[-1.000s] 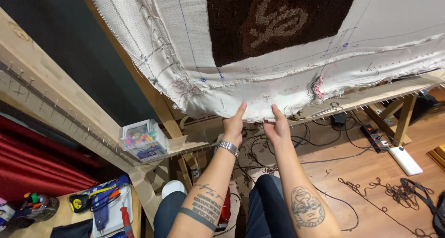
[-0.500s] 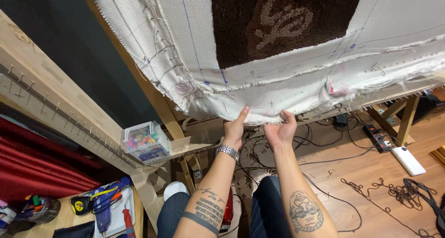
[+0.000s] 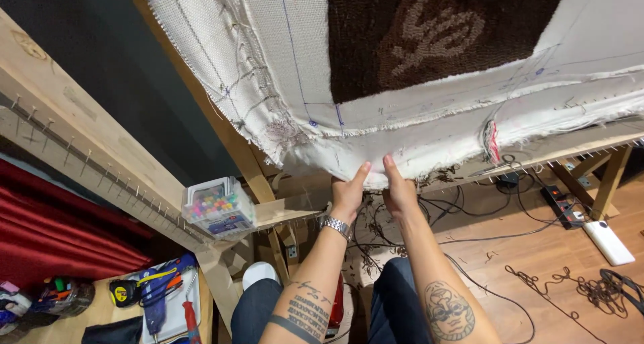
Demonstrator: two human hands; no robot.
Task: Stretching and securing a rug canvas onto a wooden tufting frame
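Observation:
A white backing cloth with a brown tufted patch is stretched on a wooden frame above me. Both hands reach up to its frayed lower edge. My left hand, with a metal watch on the wrist, grips the folded hem from below. My right hand sits right beside it, fingers pressed on the same hem. Both forearms are tattooed.
A clear box of coloured markers rests on a frame ledge at left. A tape measure and tools lie on a table at lower left. Cables, a power strip and yarn scraps lie on the wooden floor at right.
My hands have come closer together and taken hold of the cloth's lower edge. The view has tilted up slightly toward the cloth.

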